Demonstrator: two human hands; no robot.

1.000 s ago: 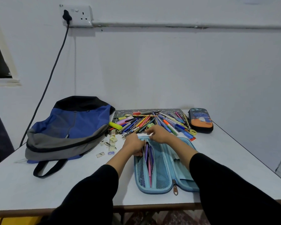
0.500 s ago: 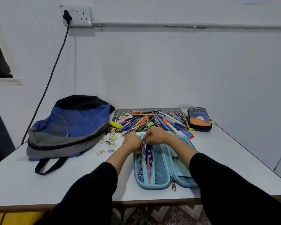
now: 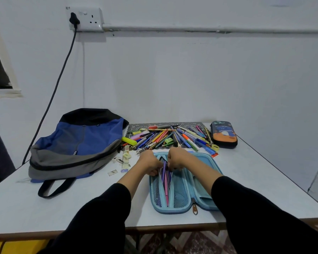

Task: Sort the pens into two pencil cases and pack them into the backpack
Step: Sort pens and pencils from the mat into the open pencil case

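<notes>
Head: left hand [image 3: 149, 163], right hand [image 3: 176, 159], pens [image 3: 166, 182]

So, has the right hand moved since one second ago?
Yes. Judged against the far rim of the light blue pencil case, the right hand has come nearer to the person and is now over the pens inside.

Wearing: black long-sleeved top, plain matte fabric. Left sleeve [image 3: 99, 217] at 7 o'clock in frame, right sleeve [image 3: 255, 208] at 5 o'clock. Both are loose and softly creased, cuffs ending partway along the forearm. Beyond the cuffs, forearms, wrists, left hand [image 3: 149, 163] and right hand [image 3: 176, 158] are bare.
</notes>
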